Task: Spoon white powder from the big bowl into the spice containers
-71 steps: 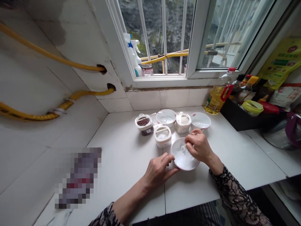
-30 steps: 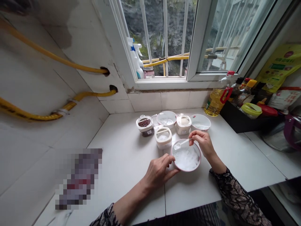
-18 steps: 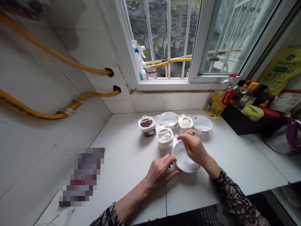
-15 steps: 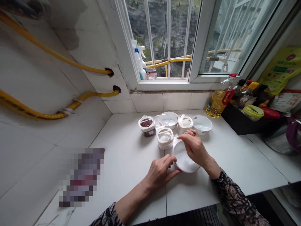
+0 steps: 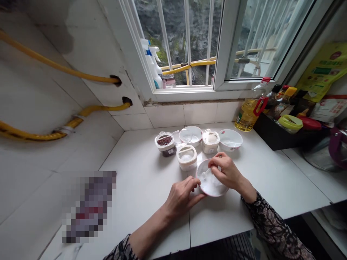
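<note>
My left hand [image 5: 185, 195] grips the left rim of a white bowl [image 5: 215, 190] standing on the counter. A small white spoon [image 5: 205, 174] is pinched in my right hand [image 5: 223, 169], its tip inside that bowl over some white granular stuff. Just behind the bowl's left side sits an uncovered white jar [image 5: 187, 159] holding white powder. Further back stand a jar of dark red grains [image 5: 165, 144], a second white jar [image 5: 210, 141] with pale contents, and two white bowls, one on the left [image 5: 191, 135] and one on the right [image 5: 231, 140].
An oil bottle [image 5: 249, 108] and a black box [image 5: 273, 135] of sauce bottles stand at the back right, beside a pot with a purple handle [image 5: 336, 150]. A pixelated item [image 5: 90, 209] lies at the left. Yellow pipes [image 5: 73, 122] run along the left wall.
My right hand has brought the spoon from the front white jar down into the bowl. My left hand keeps its hold on the rim. The whole view has shifted slightly.
</note>
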Demonstrator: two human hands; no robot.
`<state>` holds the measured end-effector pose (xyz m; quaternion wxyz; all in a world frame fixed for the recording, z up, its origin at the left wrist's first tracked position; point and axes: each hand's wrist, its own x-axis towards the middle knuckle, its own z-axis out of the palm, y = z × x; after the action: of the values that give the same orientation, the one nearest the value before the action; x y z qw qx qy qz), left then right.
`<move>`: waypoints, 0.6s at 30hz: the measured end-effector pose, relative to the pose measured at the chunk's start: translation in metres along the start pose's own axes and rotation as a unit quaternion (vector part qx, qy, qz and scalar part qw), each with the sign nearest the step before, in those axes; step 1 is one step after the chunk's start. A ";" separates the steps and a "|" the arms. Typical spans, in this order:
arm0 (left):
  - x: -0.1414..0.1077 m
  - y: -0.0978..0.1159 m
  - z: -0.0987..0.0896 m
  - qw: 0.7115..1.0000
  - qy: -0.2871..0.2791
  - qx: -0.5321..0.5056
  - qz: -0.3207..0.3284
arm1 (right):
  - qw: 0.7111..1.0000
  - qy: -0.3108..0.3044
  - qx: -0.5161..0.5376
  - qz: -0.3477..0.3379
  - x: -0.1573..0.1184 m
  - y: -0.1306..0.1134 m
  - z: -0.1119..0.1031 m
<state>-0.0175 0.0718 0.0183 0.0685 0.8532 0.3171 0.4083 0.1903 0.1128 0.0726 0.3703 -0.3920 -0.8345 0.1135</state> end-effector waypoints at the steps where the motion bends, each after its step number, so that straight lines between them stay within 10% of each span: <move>1: 0.000 0.000 0.000 1.000 -0.002 -0.004 0.000 | 1.000 -0.005 0.018 0.008 0.000 -0.002 0.000; 7: -0.001 -0.001 0.000 1.000 -0.005 -0.017 0.001 | 0.981 0.016 0.139 0.137 0.000 -0.005 -0.003; 18: 0.000 -0.001 0.001 1.000 0.000 -0.017 0.011 | 0.861 0.069 0.390 0.318 0.009 0.004 -0.012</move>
<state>-0.0170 0.0727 0.0178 0.0790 0.8550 0.3010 0.4149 0.1970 0.1209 0.0840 0.4936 -0.4667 -0.5243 0.5135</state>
